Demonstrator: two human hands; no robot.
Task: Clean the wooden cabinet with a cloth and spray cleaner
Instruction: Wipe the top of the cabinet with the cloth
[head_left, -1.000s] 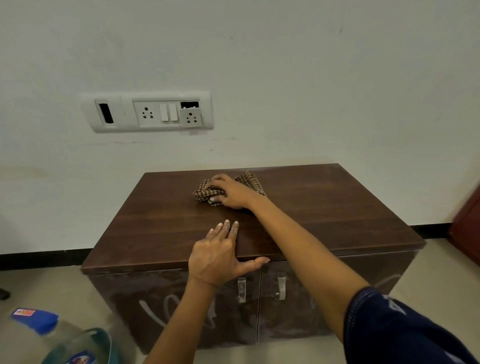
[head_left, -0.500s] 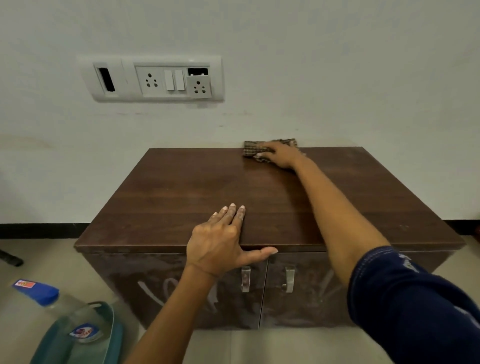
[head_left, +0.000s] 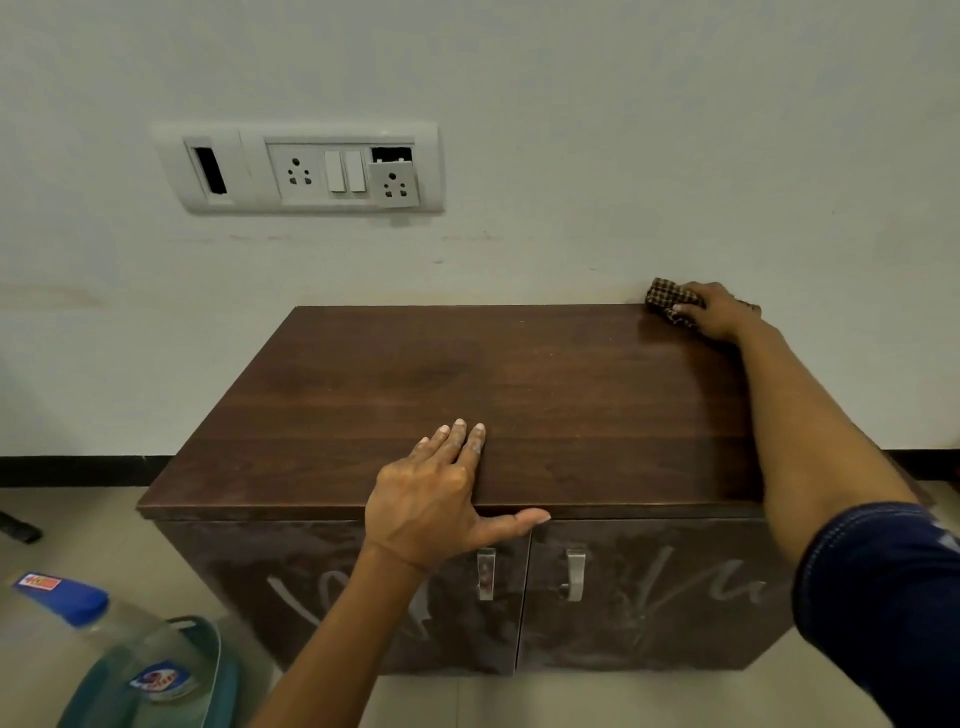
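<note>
A low dark wooden cabinet (head_left: 519, 395) with two doors stands against the white wall. My right hand (head_left: 719, 314) grips a brown checked cloth (head_left: 670, 301) and presses it on the cabinet top at the far right corner, by the wall. My left hand (head_left: 436, 493) rests flat on the top's front edge near the middle, fingers straight, thumb hanging over the edge above the door handles (head_left: 530, 574). The doors carry pale smears. No spray cleaner shows apart from a bottle at the lower left.
A clear plastic bottle with a blue cap (head_left: 67, 597) lies on the tiled floor at the lower left, beside a teal-tinted container (head_left: 171, 670). A switch and socket panel (head_left: 306, 169) is on the wall above the cabinet. A dark object (head_left: 18, 527) lies at the left edge.
My right hand has swept the cloth from the middle of the top to the back edge and then right to the far right corner. The left hand has stayed in place.
</note>
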